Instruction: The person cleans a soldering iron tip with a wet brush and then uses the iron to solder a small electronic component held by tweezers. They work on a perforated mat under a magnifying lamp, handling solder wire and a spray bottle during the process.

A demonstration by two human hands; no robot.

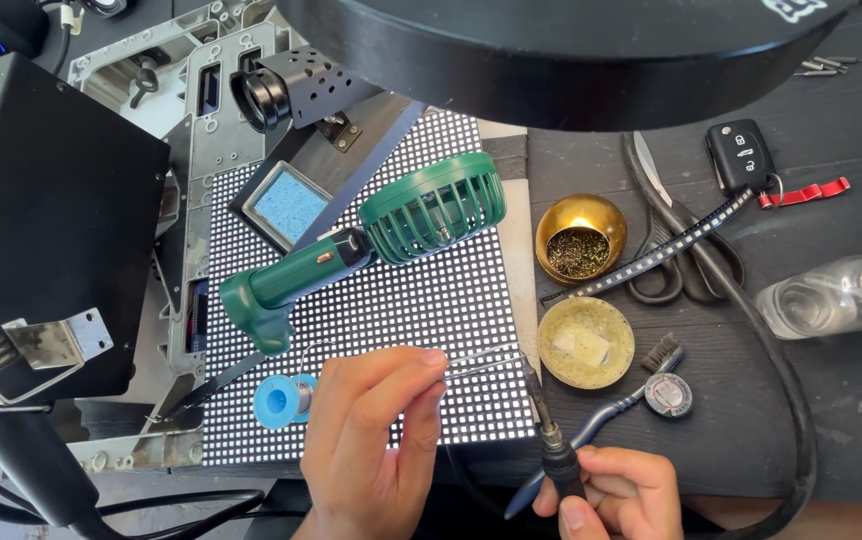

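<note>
My left hand [371, 440] pinches a thin strand of solder wire [481, 362] that runs right toward the edge of a white dotted LED panel [391, 300]. Behind that hand lies a blue solder spool [281, 400]. In my right hand [616, 495] a black soldering iron [549, 430] is gripped, tip pointing up and meeting the wire's end near the panel's right edge. Beside the tip sits a round tin of yellow flux [586, 342].
A green handheld fan [371, 240] rests on the panel. A gold bowl of brass wool [581, 238], black scissors [686, 265], a key fob [741, 155], a clear bottle [836, 295], a brush [641, 375] and a blue sponge tray [291, 203] surround it. A black lamp head [571, 50] overhangs.
</note>
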